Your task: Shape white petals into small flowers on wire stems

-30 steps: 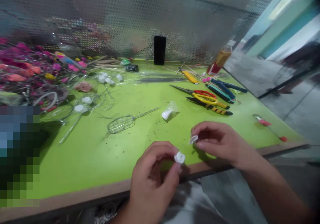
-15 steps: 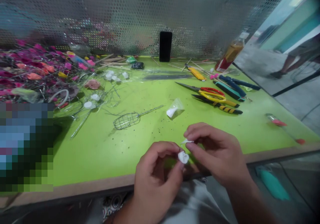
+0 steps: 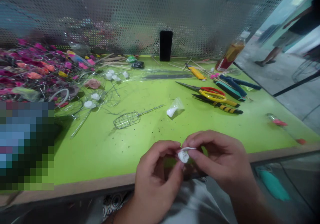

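The green table [image 3: 100,160] spreads out beyond the fingers. The left hand [image 3: 157,174] and right hand [image 3: 222,160] nearly meet, fingers curled. A white rosette [image 3: 184,156] sits pinched between the left thumb and fingertips; a thin white petal [image 3: 189,148], gripped between the right thumb and fingers, lies along the rosette's upper edge.

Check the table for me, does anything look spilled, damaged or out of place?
Yes, slightly: dark crumbs lie scattered on the green table near the wire racket, like stray debris on an otherwise smooth top. The white rose in the left hand shows no obvious damage.
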A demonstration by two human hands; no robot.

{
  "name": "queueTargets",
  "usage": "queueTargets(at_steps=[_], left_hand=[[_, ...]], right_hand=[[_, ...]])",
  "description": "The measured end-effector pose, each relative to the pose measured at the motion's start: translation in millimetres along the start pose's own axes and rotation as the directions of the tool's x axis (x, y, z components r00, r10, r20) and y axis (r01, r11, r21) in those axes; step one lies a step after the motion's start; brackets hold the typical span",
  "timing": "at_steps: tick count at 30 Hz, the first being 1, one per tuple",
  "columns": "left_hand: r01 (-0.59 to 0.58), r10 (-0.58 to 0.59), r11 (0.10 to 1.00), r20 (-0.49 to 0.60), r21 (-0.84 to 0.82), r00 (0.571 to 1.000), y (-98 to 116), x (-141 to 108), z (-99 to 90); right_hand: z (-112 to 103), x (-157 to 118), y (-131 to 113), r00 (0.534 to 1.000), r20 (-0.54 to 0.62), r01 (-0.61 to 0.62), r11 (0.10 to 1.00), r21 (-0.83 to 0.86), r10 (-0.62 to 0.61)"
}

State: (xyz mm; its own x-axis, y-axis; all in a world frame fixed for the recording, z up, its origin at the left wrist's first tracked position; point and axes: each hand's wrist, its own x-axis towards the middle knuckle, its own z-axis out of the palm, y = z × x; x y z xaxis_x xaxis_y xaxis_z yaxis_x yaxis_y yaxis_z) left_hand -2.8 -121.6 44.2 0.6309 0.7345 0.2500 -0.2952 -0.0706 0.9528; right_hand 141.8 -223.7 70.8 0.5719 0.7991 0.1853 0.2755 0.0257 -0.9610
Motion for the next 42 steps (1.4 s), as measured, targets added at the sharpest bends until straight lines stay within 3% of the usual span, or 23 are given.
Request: queueTargets(at_steps=[5, 12, 25, 30, 36, 42], left_hand=[[-0.041, 0.040, 0.999, 0.014, 0.026, 0.999, 0.6, 3.4, -0.9], [-0.064, 0.064, 0.997, -0.008, 0.032, 0.998, 3.0, 3.0, -0.2], [-0.043, 0.043, 0.998, -0.001, 0.040, 0.999, 0.3, 3.2, -0.7], [-0.057, 0.058, 0.997, -0.010, 0.058, 0.998, -1.5, 2.3, -0.4], [-0.032, 0.033, 0.999, -0.027, 0.044, 0.999, -4.5, 1.3, 0.0], [0.017, -0.015, 0.999, -0.043, 0.029, 0.999, -5.9, -3.5, 3.4]], right_hand=[[-1.9, -1.8, -0.7, 1.000, -0.005, -0.011, 0.998, -0.056, 0.011], [-1.9, -8.0, 5.0, 0.999, -0.033, -0.031, 1.000, -0.005, 0.031], [2.1, -22.6, 16.8, 0.995, -0.080, 0.047, 0.993, -0.107, -0.056], [11.1, -29.7, 19.6, 0.993, -0.118, -0.001, 1.000, 0.004, 0.001], [19.3, -35.8, 9.2, 0.987, -0.085, -0.114, 0.973, 0.200, 0.133], [14.7, -28.7, 7.8, 0.993, -0.101, -0.054, 0.990, 0.127, 0.068]])
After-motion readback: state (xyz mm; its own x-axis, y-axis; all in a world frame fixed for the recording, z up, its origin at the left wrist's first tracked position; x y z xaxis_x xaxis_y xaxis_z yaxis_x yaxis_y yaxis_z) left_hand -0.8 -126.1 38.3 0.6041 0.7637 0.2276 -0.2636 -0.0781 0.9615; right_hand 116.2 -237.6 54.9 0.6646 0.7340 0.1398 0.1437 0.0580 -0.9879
